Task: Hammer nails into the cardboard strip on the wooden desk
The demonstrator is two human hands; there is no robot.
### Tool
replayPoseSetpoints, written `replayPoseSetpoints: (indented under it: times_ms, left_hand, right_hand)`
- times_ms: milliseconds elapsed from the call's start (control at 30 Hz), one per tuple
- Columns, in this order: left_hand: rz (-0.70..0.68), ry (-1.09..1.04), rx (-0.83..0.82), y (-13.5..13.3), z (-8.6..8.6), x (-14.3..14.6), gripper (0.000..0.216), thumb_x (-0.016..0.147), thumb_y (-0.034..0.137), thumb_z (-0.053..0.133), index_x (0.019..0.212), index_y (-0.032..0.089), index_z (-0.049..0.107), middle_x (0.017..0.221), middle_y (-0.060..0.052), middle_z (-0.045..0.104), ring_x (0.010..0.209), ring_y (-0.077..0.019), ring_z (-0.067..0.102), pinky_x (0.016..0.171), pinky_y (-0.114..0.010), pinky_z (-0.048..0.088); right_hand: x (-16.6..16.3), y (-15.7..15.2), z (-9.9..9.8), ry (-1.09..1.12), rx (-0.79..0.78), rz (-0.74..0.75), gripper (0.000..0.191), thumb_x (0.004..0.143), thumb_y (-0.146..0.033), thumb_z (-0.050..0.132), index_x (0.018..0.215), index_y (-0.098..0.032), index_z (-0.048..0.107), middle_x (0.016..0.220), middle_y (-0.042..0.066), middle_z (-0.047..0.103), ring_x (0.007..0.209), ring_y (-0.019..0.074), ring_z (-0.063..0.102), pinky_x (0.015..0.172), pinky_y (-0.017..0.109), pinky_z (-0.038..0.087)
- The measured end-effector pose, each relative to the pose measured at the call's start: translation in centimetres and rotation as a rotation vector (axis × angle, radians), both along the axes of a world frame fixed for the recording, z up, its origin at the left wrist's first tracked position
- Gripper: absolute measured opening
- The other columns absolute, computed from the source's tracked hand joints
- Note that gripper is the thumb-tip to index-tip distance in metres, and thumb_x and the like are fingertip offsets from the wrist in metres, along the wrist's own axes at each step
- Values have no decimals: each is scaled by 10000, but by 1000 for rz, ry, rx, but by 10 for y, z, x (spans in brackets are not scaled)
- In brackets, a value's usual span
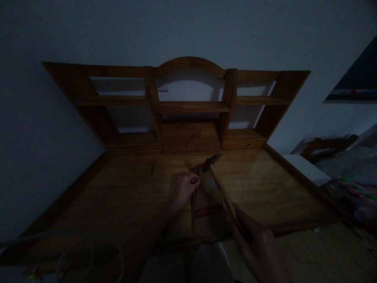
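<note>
My right hand is wrapped round the wooden handle of a hammer. The dark hammer head points away from me, just above the far end of a speckled brown piece with red bands, which lies on the wooden desk. At that piece's far left edge, my left hand is closed in a pinch. A tiny pale spot shows by its fingertips, too small and dim to name. A dark cord or strip runs along the left side of the banded piece.
A wooden shelf unit rises from the desk's back edge, against the wall. A small dark object lies left on the desk. Pale cables hang at the lower left. A wooden chair back and plastic-wrapped things are at right.
</note>
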State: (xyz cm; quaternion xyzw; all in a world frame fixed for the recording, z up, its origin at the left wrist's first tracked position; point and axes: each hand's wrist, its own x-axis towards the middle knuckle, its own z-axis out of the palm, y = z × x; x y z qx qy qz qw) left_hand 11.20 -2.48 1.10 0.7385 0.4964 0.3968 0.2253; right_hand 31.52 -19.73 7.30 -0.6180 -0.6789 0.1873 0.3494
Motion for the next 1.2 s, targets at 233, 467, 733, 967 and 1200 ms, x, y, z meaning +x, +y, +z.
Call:
replayPoseSetpoints:
  times_ms: [233, 467, 733, 967, 1200]
  left_hand:
    - [19, 39, 20, 2, -2, -1, 135, 767, 147, 616, 652, 160, 685, 648, 17, 623, 589, -92, 556, 552, -193, 343]
    - [19, -44, -39, 8, -16, -1, 164, 791, 234, 615, 668, 153, 688, 646, 3, 633, 593, -105, 561, 542, -191, 358]
    - [21, -33, -41, 6, -11, -1, 140, 757, 184, 614, 635, 148, 673, 612, 15, 601, 580, -97, 536, 529, -188, 326]
    - [44, -9, -63, 5, -9, 0, 228, 790, 294, 628, 626, 140, 666, 590, 15, 592, 557, -95, 523, 515, -195, 304]
    - [8, 11, -32, 9, -19, -2, 165, 763, 212, 617, 618, 144, 659, 618, 21, 591, 569, -92, 503, 533, -199, 309]
  right_hand:
    - [-7, 0, -12, -66, -72, 103, 396, 931, -187, 414, 1297, -167, 566, 1155, 104, 702, 999, 232, 697, 834, 310, 568]
    - [-7, -3, -10, -83, -26, 66, 420, 938, -204, 411, 1343, -153, 513, 1195, 129, 679, 1012, 236, 692, 849, 319, 564]
    - [-8, -1, -19, -79, -2, 85, 378, 932, -191, 426, 1276, -157, 581, 1123, 126, 710, 992, 239, 701, 822, 303, 572]
    - [-10, -6, -8, -83, 61, 20, 402, 954, -252, 419, 1322, -147, 544, 1168, 133, 694, 990, 241, 702, 847, 316, 566]
    - [-9, -3, -20, -63, -17, 81, 380, 943, -223, 431, 1284, -146, 582, 1156, 127, 701, 1020, 244, 691, 868, 315, 562]
